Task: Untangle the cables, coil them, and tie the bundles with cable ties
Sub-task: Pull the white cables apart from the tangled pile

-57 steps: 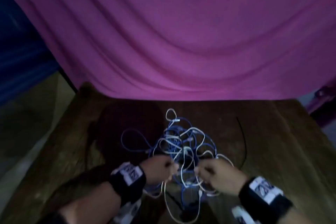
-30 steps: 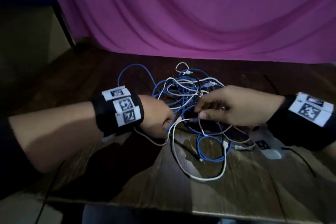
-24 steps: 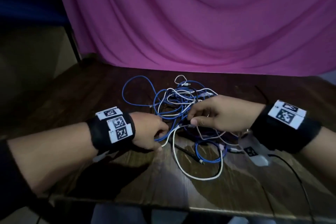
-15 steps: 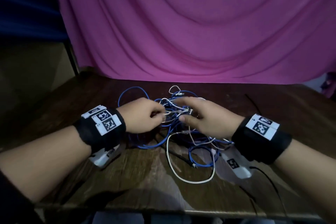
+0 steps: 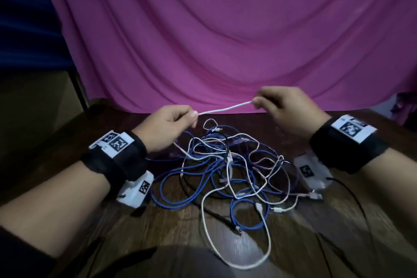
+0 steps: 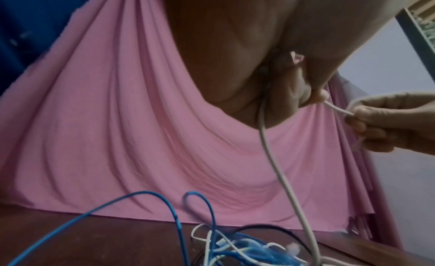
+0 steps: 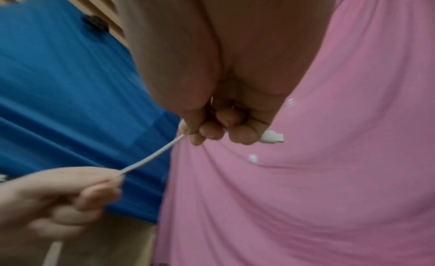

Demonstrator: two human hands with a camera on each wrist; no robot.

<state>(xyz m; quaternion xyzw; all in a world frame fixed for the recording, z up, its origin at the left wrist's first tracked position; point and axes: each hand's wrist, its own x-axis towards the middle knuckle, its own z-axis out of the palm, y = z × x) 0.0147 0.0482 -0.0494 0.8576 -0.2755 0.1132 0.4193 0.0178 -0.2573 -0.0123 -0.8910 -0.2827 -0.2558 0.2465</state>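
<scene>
A tangle of blue, white and black cables [image 5: 228, 165] lies on the dark wooden table [image 5: 338, 244]. Both hands are raised above it with a short stretch of white cable [image 5: 224, 109] taut between them. My left hand [image 5: 168, 128] pinches the cable between thumb and fingers; below the hand it drops into the pile [image 6: 277, 169]. My right hand [image 5: 284, 108] grips the cable's end in curled fingers. In the right wrist view the white plug [image 7: 271, 137] sticks out past the little finger.
A pink cloth [image 5: 225, 36] hangs behind the table. A thin black cable tie [image 5: 352, 198] lies on the table at the right. A white cable loop [image 5: 237, 264] reaches toward the table's near edge. The table's left edge [image 5: 67, 133] borders a dark drop.
Both hands have lifted out of the tangle and moved apart, drawing a white cable taut between them. The pile now lies uncovered below.
</scene>
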